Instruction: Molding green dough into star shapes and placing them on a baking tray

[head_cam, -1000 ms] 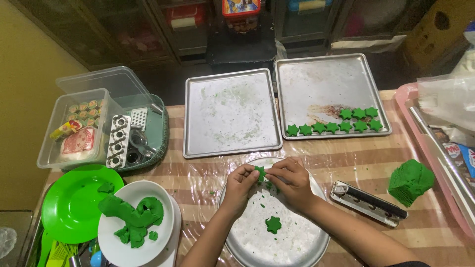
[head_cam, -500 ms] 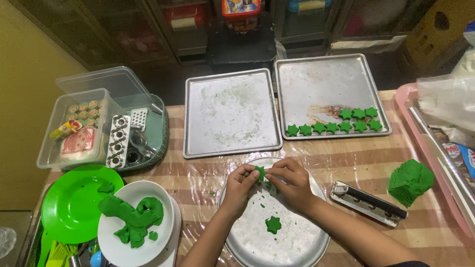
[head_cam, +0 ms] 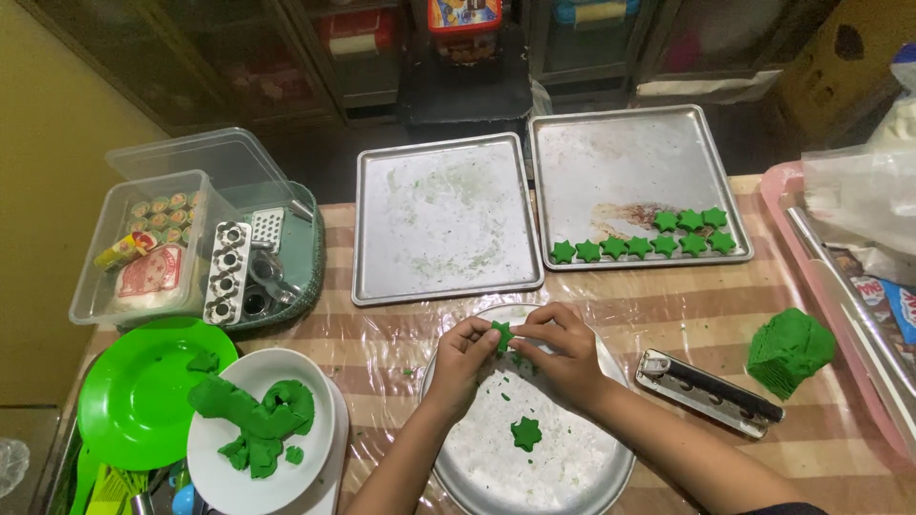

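I see both hands, left hand (head_cam: pixel 465 351) and right hand (head_cam: pixel 556 345), pinching a small green dough piece (head_cam: pixel 501 336); it seems soft and fragile, so I hold its edges lightly.

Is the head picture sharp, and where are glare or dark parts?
Head view: mostly sharp; the hands, left hand and right hand, are clear; soft glare on the plastic table cover and right baking tray; the cabinets behind are dim.

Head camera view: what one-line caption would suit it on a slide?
Both hands, left hand and right hand, pinch a green dough piece above a round floured tray.
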